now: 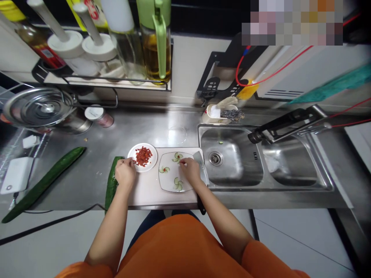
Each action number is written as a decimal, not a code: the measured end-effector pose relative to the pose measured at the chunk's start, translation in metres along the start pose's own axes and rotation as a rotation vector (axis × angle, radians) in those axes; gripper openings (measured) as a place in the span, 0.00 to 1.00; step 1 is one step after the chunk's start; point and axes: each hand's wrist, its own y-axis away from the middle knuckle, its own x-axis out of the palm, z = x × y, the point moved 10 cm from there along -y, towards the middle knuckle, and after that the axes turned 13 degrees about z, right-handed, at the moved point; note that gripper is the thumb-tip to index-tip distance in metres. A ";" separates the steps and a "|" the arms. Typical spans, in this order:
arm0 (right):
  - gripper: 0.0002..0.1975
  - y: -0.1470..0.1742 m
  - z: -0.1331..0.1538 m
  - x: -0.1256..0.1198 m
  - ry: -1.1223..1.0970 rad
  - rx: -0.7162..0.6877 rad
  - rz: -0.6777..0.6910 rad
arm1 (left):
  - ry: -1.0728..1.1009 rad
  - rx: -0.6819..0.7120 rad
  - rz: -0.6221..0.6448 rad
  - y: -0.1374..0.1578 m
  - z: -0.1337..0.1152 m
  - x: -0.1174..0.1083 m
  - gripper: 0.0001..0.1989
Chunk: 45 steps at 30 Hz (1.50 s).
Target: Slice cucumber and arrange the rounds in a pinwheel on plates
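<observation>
Red berries [143,156] are lying heaped on a round white plate [131,151], which is sitting partly over the upper left corner of the cutting board [146,197]. In the head view, the only one, a squarish plate [167,181] is resting on the same board and carrying a top swirl [176,156], a left swirl [164,170] and a bottom swirl [178,184] of thin green slices; the left swirl is showing a red speck at its middle.

The right hand [190,171] is hovering over the squarish plate, fingertips drawn narrow just beside the top swirl. The left hand [126,172] is bunching its fingers at the left rim of the round plate, near the berries, with a cucumber [111,187] lying beneath and beside it. The fingertips are too small and blurred here, so whether either hand is pinching a berry or a slice I cannot tell.

For careful work, keeping the right wrist raised and pinching lightly would suit, since the slices are looking thin and easily nudged. Mind the knife [201,164] too: its blade is lying just beside the right hand, its handle overhanging the front edge of the desk [72,177].
</observation>
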 end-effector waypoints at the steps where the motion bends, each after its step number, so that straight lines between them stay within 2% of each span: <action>1: 0.10 0.000 0.001 0.001 -0.003 -0.005 0.001 | 0.002 -0.004 0.021 -0.002 0.000 0.002 0.15; 6: 0.10 0.002 0.004 -0.001 -0.001 -0.033 -0.014 | -0.007 -0.004 0.075 -0.007 -0.003 0.006 0.14; 11: 0.10 0.006 0.000 -0.006 -0.001 -0.047 -0.039 | 0.000 0.027 0.065 -0.006 -0.006 0.000 0.14; 14: 0.10 0.009 -0.011 -0.015 0.004 -0.029 -0.079 | 0.061 0.061 0.005 0.000 -0.013 -0.010 0.14; 17: 0.09 0.014 -0.032 -0.028 0.006 0.031 -0.137 | 0.194 0.132 -0.020 0.009 -0.033 -0.012 0.13; 19: 0.09 0.017 -0.044 -0.036 0.000 0.060 -0.168 | 0.309 0.223 0.041 0.017 -0.057 -0.002 0.12; 23: 0.10 0.024 -0.054 -0.041 -0.003 0.079 -0.174 | 0.436 0.459 0.297 0.044 -0.126 0.038 0.10; 26: 0.09 0.029 -0.055 -0.039 -0.010 0.083 -0.158 | 0.366 0.541 0.431 0.066 -0.168 0.067 0.09; 29: 0.08 0.034 -0.054 -0.036 -0.023 0.073 -0.137 | 0.244 0.632 0.521 0.083 -0.199 0.089 0.09; 36: 0.07 0.042 -0.055 -0.025 0.007 0.072 -0.037 | 0.078 0.823 0.615 0.097 -0.227 0.116 0.09; 40: 0.06 0.043 -0.055 -0.023 0.058 0.098 -0.031 | 0.019 0.952 0.605 0.102 -0.236 0.122 0.08; 45: 0.07 0.044 -0.051 -0.020 0.133 0.107 -0.032 | -0.012 1.046 0.594 0.105 -0.239 0.127 0.07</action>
